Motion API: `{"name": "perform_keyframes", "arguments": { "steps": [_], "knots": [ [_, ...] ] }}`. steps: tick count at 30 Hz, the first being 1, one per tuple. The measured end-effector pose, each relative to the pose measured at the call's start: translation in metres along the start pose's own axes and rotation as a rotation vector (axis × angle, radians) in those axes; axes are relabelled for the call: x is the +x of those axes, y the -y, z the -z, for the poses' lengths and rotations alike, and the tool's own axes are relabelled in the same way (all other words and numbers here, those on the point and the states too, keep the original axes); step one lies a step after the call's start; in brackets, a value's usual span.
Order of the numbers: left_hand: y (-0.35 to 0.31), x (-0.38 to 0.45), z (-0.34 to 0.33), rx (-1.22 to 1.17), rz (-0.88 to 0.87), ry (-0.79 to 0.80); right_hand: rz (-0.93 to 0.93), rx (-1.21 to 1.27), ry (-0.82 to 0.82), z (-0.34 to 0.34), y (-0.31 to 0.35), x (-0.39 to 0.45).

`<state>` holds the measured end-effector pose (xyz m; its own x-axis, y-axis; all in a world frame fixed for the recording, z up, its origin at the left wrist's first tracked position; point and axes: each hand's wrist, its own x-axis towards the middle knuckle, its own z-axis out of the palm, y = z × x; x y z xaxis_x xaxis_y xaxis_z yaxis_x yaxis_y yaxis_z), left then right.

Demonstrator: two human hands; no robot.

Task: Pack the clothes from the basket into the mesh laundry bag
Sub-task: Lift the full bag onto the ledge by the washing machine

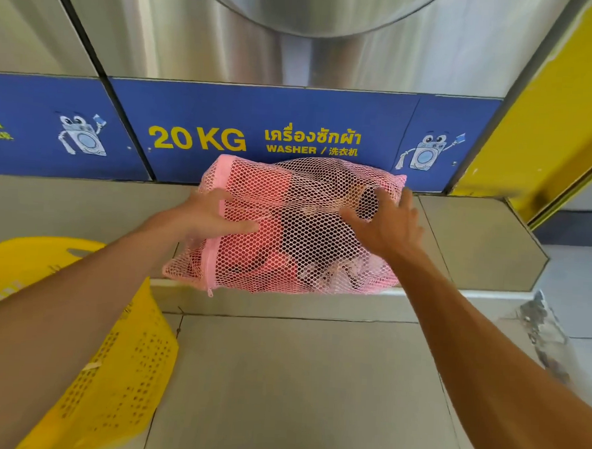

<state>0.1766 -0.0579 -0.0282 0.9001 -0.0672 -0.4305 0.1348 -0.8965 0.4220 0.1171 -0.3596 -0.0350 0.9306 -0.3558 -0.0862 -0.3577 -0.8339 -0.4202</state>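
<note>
Both hands' fingers (239, 225) rest atop the filled mesh laundry bag (287, 230).

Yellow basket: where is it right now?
In the head view the yellow basket sits low on the left, on the floor under the left forearm, below and left of the pink mesh bag on the step.

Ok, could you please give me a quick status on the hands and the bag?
Left hand and right hand flat on bag, fingers spread. Bag full, on ledge below washer. Basket lower left, nothing in the way.
</note>
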Motion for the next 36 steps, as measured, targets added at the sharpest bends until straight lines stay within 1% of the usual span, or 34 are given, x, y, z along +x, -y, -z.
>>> {"name": "perform_keyframes", "arguments": {
  "steps": [3,5,7,10,13,19,22,27,32,36],
  "knots": [
    [0.004,-0.012,-0.016,0.133,-0.017,0.172,0.159,-0.084,0.100,-0.012,0.005,-0.026],
    [0.008,-0.017,-0.034,0.191,-0.029,0.211,0.202,-0.161,0.194,-0.025,0.000,-0.039],
    [0.012,-0.020,-0.053,0.210,-0.033,0.153,0.208,-0.236,0.235,-0.042,-0.008,-0.046],
    [0.018,-0.015,-0.075,0.160,-0.021,0.048,0.195,-0.295,0.204,-0.060,-0.016,-0.046],
    [0.021,-0.005,-0.090,0.114,-0.026,-0.047,0.192,-0.285,0.136,-0.069,-0.012,-0.039],
    [0.019,0.024,-0.099,0.033,-0.057,-0.205,0.207,-0.232,0.067,-0.081,-0.008,-0.011],
    [0.020,0.039,-0.099,0.022,-0.068,-0.222,0.206,-0.231,0.038,-0.085,-0.007,0.000],
    [0.021,0.049,-0.101,0.044,-0.074,-0.237,0.194,-0.225,0.052,-0.088,-0.007,0.006],
    [0.018,0.035,-0.090,0.053,-0.047,-0.170,0.197,-0.246,0.144,-0.071,-0.005,-0.004],
    [0.007,0.013,-0.076,0.141,0.018,-0.140,0.218,-0.269,0.151,-0.055,-0.008,-0.019]
  ]
}}
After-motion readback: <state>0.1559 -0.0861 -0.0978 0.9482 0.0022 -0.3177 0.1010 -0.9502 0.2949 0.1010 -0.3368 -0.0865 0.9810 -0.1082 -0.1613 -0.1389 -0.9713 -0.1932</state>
